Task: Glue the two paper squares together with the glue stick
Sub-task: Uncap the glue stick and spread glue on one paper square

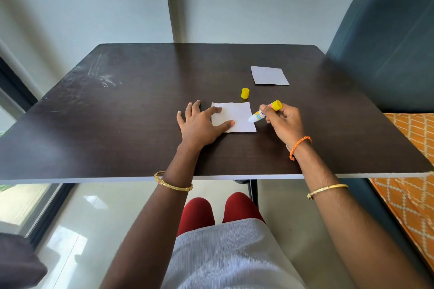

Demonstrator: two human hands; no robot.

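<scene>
A white paper square [238, 117] lies on the dark table [117, 112] in front of me. My left hand [199, 124] rests flat with spread fingers, its index finger and thumb pressing on the square's left side. My right hand [283, 122] grips an uncapped glue stick [264, 112], with its white tip touching the square's right edge and its yellow base pointing up to the right. The stick's yellow cap [245, 93] stands just behind the square. A second white paper square [269, 75] lies flat farther back on the right.
A dark teal chair [385, 37] stands at the table's right side, beside an orange patterned cloth [413, 148]. A pale wall runs behind the table. My knees in red show under the table's near edge.
</scene>
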